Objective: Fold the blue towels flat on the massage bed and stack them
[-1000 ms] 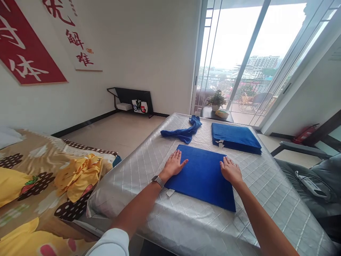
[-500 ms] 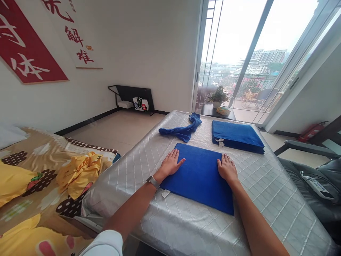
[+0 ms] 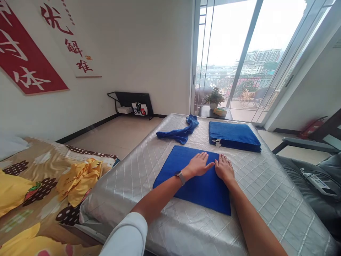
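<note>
A folded blue towel (image 3: 170, 167) lies flat on the silver quilted mattress (image 3: 128, 177) in front of me. My left hand (image 3: 198, 164), with a watch on its wrist, rests flat on the towel right of its middle, fingers stretched out. Along the towel's right edge lies my right hand (image 3: 224, 167), palm down and fingers straight. The two hands nearly meet at the thumbs. Beyond, to the right, is a neat stack of folded blue towels (image 3: 234, 135) with white tags. A crumpled blue towel (image 3: 181, 133) lies farther off to the left.
A bed with a patterned cover (image 3: 45, 170) and a yellow cloth (image 3: 80, 177) is at the left. On the right, a black chair (image 3: 293, 167) holds a white power strip (image 3: 319, 185). A small table (image 3: 207, 112) with a potted plant (image 3: 214, 97) stands by the glass door.
My left hand has slid right across the towel, from its left edge to near my right hand. My right hand stays at the right edge. The view has shifted slightly.
</note>
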The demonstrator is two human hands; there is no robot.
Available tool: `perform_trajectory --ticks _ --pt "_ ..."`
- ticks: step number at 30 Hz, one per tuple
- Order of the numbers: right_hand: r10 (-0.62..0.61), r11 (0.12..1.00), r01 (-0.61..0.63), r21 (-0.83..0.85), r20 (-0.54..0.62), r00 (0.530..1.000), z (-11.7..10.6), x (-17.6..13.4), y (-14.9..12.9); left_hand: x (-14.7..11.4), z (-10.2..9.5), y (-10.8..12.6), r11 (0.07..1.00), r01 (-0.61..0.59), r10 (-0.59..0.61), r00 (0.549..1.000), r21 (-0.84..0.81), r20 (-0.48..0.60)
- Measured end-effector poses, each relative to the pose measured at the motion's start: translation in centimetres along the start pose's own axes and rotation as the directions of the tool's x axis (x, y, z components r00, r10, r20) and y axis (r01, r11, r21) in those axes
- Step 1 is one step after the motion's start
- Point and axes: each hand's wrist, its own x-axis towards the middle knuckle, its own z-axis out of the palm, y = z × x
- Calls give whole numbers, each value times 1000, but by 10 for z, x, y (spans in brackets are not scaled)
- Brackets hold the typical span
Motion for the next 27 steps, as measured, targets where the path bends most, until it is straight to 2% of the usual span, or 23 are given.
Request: perform_trajectory --ticks 2,4,6,8,12,17,23,27 --pt "-33 998 32 -53 -7 999 1 -2 3 26 11 31 996 -86 85 996 -38 -39" --pt "-64 994 64 -93 9 998 1 -4 5 44 22 49 994 -89 84 993 -70 -80" --pt "-72 992 75 -105 29 997 0 -5 6 53 30 54 994 -61 53 994 -86 -92" --pt "-58 994 60 -93 25 998 0 -5 5 52 34 47 995 -41 34 996 -88 -80" --pt "-18 999 17 -37 -4 1000 -2 -2 -1 35 31 14 999 20 -23 998 -48 -52" --pt "13 1000 -13 17 15 1000 -3 0 -3 10 17 -42 988 152 -153 987 -16 -44" --pt "16 1000 -17 19 22 1000 -4 0 -2 -30 -4 -116 940 340 -339 940 16 -39" --pt "5 1000 -5 -2 23 1000 -5 0 -2 -44 -6 -143 917 400 -398 915 17 -63"
